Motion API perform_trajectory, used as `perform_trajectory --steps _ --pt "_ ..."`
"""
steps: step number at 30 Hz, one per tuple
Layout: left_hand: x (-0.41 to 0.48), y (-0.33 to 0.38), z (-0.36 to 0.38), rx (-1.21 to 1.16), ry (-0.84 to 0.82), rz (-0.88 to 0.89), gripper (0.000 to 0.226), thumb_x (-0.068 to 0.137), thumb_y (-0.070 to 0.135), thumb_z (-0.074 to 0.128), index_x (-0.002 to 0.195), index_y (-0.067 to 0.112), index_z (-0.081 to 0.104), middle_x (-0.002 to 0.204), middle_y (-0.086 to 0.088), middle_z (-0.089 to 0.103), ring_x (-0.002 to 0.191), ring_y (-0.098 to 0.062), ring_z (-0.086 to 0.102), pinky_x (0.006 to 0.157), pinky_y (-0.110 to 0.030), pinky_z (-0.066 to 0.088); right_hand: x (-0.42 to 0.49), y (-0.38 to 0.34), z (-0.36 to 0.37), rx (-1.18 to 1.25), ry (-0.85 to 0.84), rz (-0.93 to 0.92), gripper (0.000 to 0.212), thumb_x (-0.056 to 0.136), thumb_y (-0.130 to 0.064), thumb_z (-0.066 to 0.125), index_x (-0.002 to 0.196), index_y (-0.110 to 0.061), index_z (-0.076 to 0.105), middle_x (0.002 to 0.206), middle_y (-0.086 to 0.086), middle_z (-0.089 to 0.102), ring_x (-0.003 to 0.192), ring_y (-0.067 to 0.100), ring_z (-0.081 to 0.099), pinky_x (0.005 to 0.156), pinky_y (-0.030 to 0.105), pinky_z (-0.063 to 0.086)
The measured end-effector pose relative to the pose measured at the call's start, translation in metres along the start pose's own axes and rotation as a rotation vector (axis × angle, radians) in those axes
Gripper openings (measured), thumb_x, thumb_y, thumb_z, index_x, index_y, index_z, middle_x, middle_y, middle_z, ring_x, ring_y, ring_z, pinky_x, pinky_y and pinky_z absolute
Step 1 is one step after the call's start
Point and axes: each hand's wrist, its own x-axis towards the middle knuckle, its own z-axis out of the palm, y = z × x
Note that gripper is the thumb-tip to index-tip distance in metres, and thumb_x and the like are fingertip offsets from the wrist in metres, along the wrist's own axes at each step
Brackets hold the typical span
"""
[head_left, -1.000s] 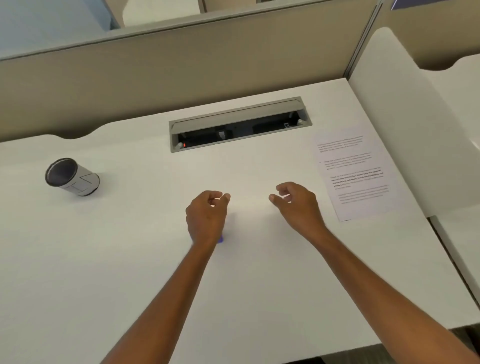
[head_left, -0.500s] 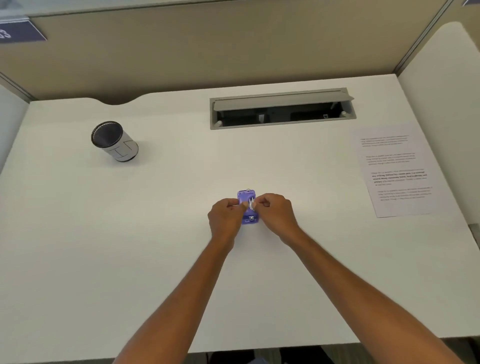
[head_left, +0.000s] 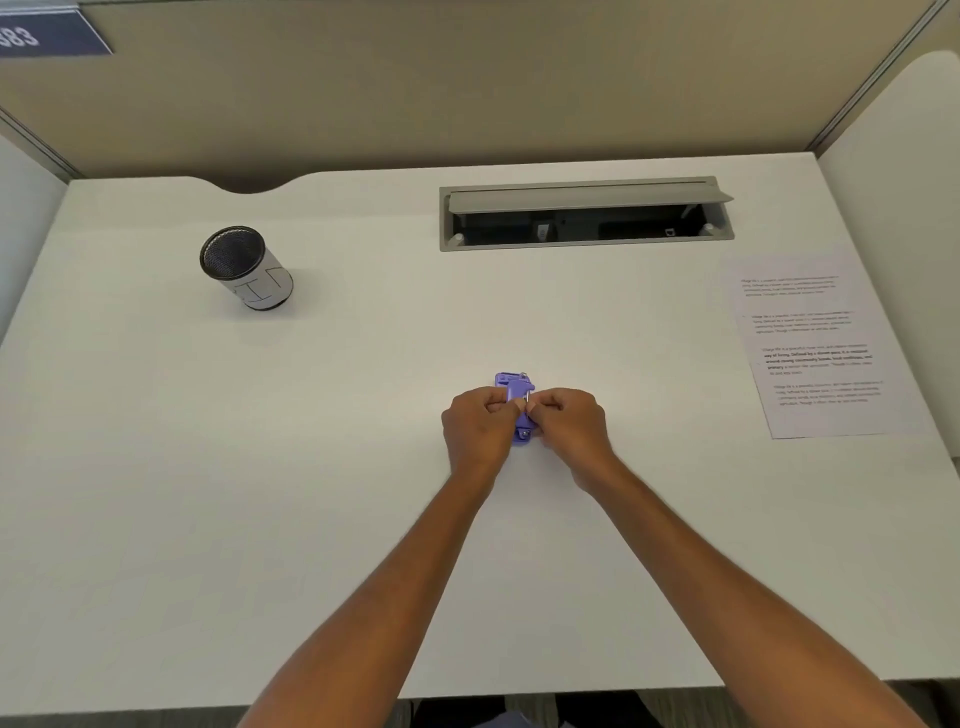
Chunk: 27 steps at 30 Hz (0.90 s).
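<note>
My left hand (head_left: 480, 423) and right hand (head_left: 571, 421) both pinch the purple gadget (head_left: 511, 385) lying on counter (head_left: 311, 467); working its metal bit (head_left: 528, 399), I judge. Next needs steady, fine pull

One wide-angle view, worn on the person's head, looks forward and steeply down on the counter (head_left: 208, 493) from close above. It faces the tan partition (head_left: 467, 93) at the far edge, and the left hand (head_left: 480, 423) and right hand (head_left: 569, 423) meet at the small purple object (head_left: 511, 385) near mid-frame
</note>
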Motion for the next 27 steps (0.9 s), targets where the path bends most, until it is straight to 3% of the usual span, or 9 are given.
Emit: perform_trajectory --steps 3,5,7,10,16,20,23,27 --pt "0.001 -0.001 0.002 0.011 -0.005 -0.013 0.032 0.093 0.018 0.077 0.063 0.012 0.067 0.057 -0.001 0.064 0.057 -0.014 0.047 0.058 -0.026 0.041 0.002 0.001 -0.001 -0.014 0.0 0.005 0.021 0.099 -0.016 0.068 0.088 -0.004 0.082 0.095 0.016 0.083 0.078 0.031 0.069 0.078 0.049 0.061" --pt "0.001 -0.001 0.004 0.023 -0.004 -0.002 0.039 0.092 0.019 0.077 0.057 0.016 0.06 0.052 0.007 0.054 0.053 -0.012 0.042 0.054 -0.023 0.037 0.003 0.002 -0.002 -0.012 0.004 0.0 0.022 0.1 -0.017 0.068 0.087 -0.007 0.082 0.092 0.014 0.082 0.074 0.024 0.066 0.073 0.044 0.058" --pt "0.0 0.001 0.004 0.036 0.001 -0.002 0.034 0.093 0.02 0.078 0.062 0.014 0.067 0.056 0.004 0.061 0.056 -0.015 0.048 0.056 -0.028 0.042 0.002 0.002 -0.003 -0.016 0.001 0.001 0.022 0.1 -0.017 0.068 0.085 -0.009 0.083 0.091 0.012 0.082 0.074 0.02 0.065 0.073 0.039 0.056" --pt "-0.002 0.002 0.005 0.032 0.005 0.002 0.021 0.095 0.023 0.081 0.079 0.009 0.081 0.074 -0.009 0.08 0.067 -0.023 0.066 0.071 -0.043 0.06 0.002 0.002 -0.003 -0.017 0.001 0.009 0.022 0.101 -0.016 0.067 0.087 -0.009 0.083 0.09 0.011 0.082 0.076 0.021 0.067 0.076 0.042 0.059" --pt "-0.002 0.0 0.008 0.016 0.007 0.019 0.031 0.095 0.027 0.081 0.08 0.0 0.075 0.067 -0.013 0.07 0.064 -0.018 0.051 0.066 -0.041 0.054 0.0 0.001 -0.003 -0.018 0.013 0.001 0.022 0.1 -0.018 0.068 0.085 -0.015 0.083 0.08 -0.004 0.077 0.066 0.008 0.061 0.064 0.024 0.048" --pt "-0.003 0.001 0.004 0.005 0.004 0.001 0.021 0.096 0.023 0.08 0.09 0.003 0.082 0.086 -0.017 0.082 0.073 -0.025 0.068 0.086 -0.054 0.064 0.001 0.0 -0.005 -0.028 0.015 0.012 0.022 0.101 -0.02 0.068 0.086 -0.013 0.084 0.087 0.004 0.081 0.068 0.011 0.062 0.065 0.026 0.049" --pt "-0.005 0.003 -0.004 -0.004 -0.002 0.007 0.015 0.096 0.022 0.08 0.085 0.012 0.084 0.083 -0.011 0.084 0.074 -0.024 0.072 0.086 -0.051 0.063 -0.001 -0.005 -0.004 -0.016 0.014 0.008 0.021 0.101 -0.021 0.07 0.085 -0.016 0.084 0.088 0.002 0.082 0.071 0.014 0.065 0.068 0.03 0.052" --pt "-0.008 0.007 -0.02 -0.046 0.015 0.023 0.015 0.097 0.02 0.079 0.084 0.025 0.084 0.086 -0.008 0.085 0.085 -0.031 0.079 0.088 -0.05 0.063 -0.008 -0.018 0.004 -0.004 -0.008 -0.014 0.021 0.102 -0.021 0.069 0.089 -0.014 0.084 0.092 0.008 0.084 0.092 0.034 0.077 0.085 0.051 0.064"
